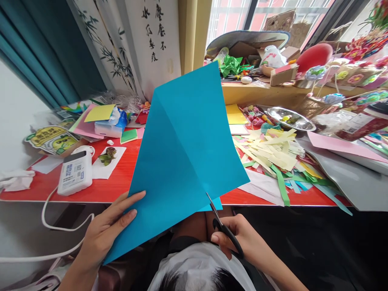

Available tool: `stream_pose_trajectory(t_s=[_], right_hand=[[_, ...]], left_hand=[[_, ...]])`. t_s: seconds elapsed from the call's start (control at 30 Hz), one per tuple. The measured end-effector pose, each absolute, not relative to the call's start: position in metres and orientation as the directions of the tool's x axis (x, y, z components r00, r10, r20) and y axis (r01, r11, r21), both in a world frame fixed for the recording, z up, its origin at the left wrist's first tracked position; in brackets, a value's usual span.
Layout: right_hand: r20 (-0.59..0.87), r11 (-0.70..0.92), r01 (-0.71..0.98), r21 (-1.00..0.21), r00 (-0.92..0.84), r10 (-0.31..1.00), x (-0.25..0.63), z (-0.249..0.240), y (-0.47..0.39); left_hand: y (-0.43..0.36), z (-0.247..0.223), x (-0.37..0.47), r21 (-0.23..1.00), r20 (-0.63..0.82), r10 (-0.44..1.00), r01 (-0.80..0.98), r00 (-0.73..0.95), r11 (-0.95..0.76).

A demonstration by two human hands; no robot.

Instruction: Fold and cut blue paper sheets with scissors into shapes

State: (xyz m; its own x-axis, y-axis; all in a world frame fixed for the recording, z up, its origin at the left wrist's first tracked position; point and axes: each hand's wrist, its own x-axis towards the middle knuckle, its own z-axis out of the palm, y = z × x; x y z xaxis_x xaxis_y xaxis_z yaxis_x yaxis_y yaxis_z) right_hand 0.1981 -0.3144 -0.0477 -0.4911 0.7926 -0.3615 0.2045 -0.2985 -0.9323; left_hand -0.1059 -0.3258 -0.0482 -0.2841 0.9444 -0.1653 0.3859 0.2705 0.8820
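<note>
Dark hair [169, 281] and white fabric [197, 258] sit closest in my feed, right at the bottom. Out to the left, a printed pouch [57, 139] hides its contents from me; beside it, a tissue pack [109, 128] shows white tissue poking out, all on the red worktop [121, 178].

Now the left hand [104, 230]: fingers clamped on the blue sheet [182, 153], near its left edge. That sheet tilts up mid-frame over the worktop's front edge, its right side without a grip, so I'd say it could sag or swing against the blades.

Right hand [242, 236] next, fingers wrapped round the scissors [227, 230], blade tips overlapping the sheet's lower edge; whether they bite, I can't tell. A wrist twist could crease or tear the paper.

Further right, paper strips [269, 153] heap up, and a dropped offcut could get lost there. Behind them, a steel bowl [303, 122] holds yellow-green bits; the dark-red container [363, 123] beyond keeps its contents hidden.
</note>
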Motion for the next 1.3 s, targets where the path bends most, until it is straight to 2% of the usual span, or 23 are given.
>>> stream_pose_trajectory(t_s=[0.23,0.4,0.73,1.0,1.3], right_hand=[[-0.390,-0.338,0.196,-0.921,-0.471,0.791,0.196,-0.049,-0.314],[-0.400,-0.341,0.209,-0.916,-0.467,0.789,0.195,-0.046,-0.314],[-0.366,-0.306,0.202,-0.930,-0.478,0.798,0.194,-0.054,-0.316],[-0.382,-0.324,0.203,-0.924,-0.463,0.800,0.192,-0.051,-0.316],[-0.390,-0.331,0.208,-0.921,-0.460,0.798,0.191,-0.051,-0.316]], left_hand=[[-0.326,-0.047,-0.104,0.878,-0.179,0.945,0.389,-0.274,0.279],[-0.333,-0.038,-0.091,0.878,-0.122,0.952,0.417,-0.282,0.236],[-0.332,-0.036,-0.087,0.898,-0.156,0.950,0.361,-0.272,0.251],[-0.334,-0.035,-0.087,0.863,-0.188,0.947,0.416,-0.261,0.286],[-0.329,-0.048,-0.099,0.846,-0.155,0.962,0.472,-0.224,0.247]])
